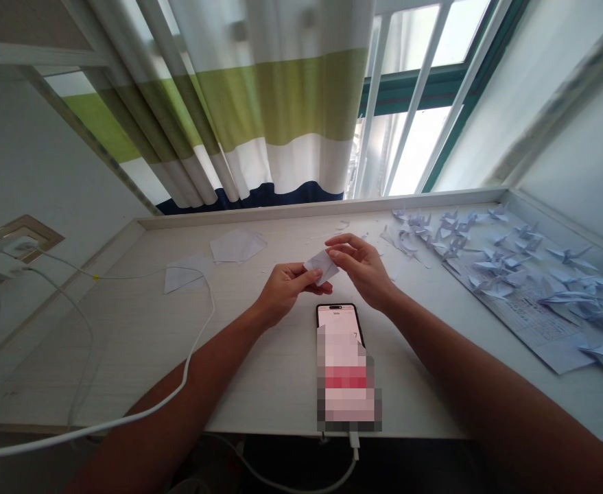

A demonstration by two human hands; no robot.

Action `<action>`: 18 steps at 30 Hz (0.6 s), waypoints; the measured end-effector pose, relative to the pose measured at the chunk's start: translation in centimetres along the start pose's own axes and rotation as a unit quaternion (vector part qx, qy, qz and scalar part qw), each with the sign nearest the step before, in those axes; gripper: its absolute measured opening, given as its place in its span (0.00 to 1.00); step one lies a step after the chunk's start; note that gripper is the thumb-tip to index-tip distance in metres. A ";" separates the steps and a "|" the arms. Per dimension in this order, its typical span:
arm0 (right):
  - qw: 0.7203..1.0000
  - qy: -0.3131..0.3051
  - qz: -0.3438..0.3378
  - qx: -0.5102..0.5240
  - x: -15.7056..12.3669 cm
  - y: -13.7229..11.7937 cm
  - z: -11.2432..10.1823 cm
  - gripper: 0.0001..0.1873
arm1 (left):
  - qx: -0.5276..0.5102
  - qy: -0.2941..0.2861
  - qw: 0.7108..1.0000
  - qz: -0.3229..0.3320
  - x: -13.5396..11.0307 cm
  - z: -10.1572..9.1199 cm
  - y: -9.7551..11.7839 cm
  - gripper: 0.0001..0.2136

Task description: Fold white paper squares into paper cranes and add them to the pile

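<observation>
Head view: there's a small folded white paper (pixel 326 266) in the middle, roughly diamond-shaped with crisp edges, held just over the pale, faintly streaked desk (pixel 260 384). Left hand (pixel 280 291) has it clamped, thumb flat on top, fingers underneath. Right hand (pixel 365 269) is at its 1 o'clock corner, fingers bent; honestly too small to tell if they're pinching it or just touching.

From the paper, a slim, round-cornered phone (pixel 339 357), lit pink, lies at 6 o'clock. Spiky paper cranes (pixel 499 264) crowd 3 o'clock, some on a marked page (pixel 538 336). Smooth, flat sheets (pixel 237 245) at 9, bendy white cable (pixel 100 427) at 8, soft banded curtain (pixel 280 96) at 11.
</observation>
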State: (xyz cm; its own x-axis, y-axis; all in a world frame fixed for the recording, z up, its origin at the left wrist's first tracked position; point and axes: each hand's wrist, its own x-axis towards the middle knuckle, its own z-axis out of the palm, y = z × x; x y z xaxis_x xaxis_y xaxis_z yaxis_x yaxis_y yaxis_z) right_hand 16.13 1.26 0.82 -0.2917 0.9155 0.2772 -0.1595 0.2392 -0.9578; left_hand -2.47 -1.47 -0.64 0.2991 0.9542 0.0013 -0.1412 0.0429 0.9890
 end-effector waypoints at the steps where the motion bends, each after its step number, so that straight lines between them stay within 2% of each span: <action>1: 1.000 -0.003 -0.016 -0.007 0.1 0.0 -0.2 0.09 | -0.007 0.005 1.000 0.003 0.0 -0.1 0.0 0.16; 5: 0.994 -0.032 -0.065 -0.083 0.1 -0.2 -0.5 0.10 | -0.018 0.011 1.000 0.011 0.1 -0.6 0.3 0.15; 11: 0.964 -0.047 -0.136 -0.222 -0.1 -0.5 -0.7 0.10 | -0.003 0.004 1.000 0.014 0.0 -0.6 0.5 0.20; 14: 0.963 -0.045 -0.128 -0.234 -0.1 -0.1 -0.7 0.09 | 0.006 0.006 1.000 0.023 0.1 -0.5 0.5 0.21; 18: 0.970 -0.028 -0.097 -0.222 -0.2 0.4 -0.6 0.12 | 0.044 0.036 0.997 0.049 0.2 -0.3 0.3 0.22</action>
State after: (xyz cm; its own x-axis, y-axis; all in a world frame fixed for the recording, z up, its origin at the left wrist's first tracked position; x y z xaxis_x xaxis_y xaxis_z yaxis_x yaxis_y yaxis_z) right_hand 16.68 1.39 0.39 -0.3503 0.8230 0.4472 0.2015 0.5325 -0.8221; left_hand -2.74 -1.17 -0.42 0.2200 0.9712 0.0911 -0.0815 -0.0747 0.9939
